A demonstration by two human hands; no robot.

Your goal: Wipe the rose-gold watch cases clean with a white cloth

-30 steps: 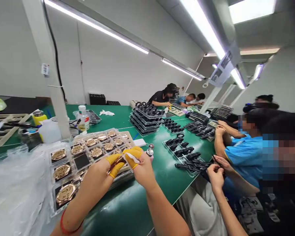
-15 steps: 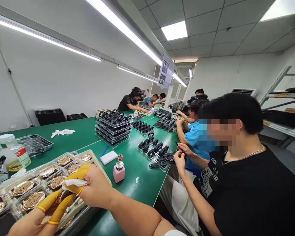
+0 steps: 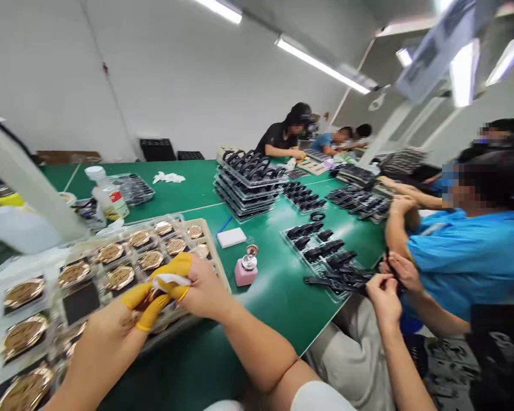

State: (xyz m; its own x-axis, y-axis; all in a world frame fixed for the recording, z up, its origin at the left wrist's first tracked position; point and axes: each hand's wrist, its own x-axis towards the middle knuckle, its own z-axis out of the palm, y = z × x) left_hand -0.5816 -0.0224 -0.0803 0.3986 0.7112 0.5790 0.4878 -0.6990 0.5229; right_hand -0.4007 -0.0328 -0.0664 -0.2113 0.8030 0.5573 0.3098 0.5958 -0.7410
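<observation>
My left hand [image 3: 115,328], in yellow finger cots, is closed around a small round watch case [image 3: 156,294], mostly hidden by the fingers. A folded white cloth [image 3: 171,278] is pinched in my right hand [image 3: 208,288], also wearing yellow finger cots, and meets the watch case. Both hands are above a beige tray [image 3: 218,260] with clear compartments. Several rose-gold watch cases [image 3: 120,277] with brown faces lie in them. One compartment shows its black pad [image 3: 81,302].
Right of the tray are a pink pump bottle [image 3: 245,270], a white block [image 3: 232,237] and a blue stick [image 3: 224,226]. Stacked clear trays [image 3: 246,197] hold black straps. A labelled bottle [image 3: 111,197] stands back left. At right, a co-worker's hands [image 3: 388,299] handle black straps [image 3: 338,279].
The view has swung left and down, so the table and tray appear farther right. My hands keep hold of the watch case and cloth above the tray.
</observation>
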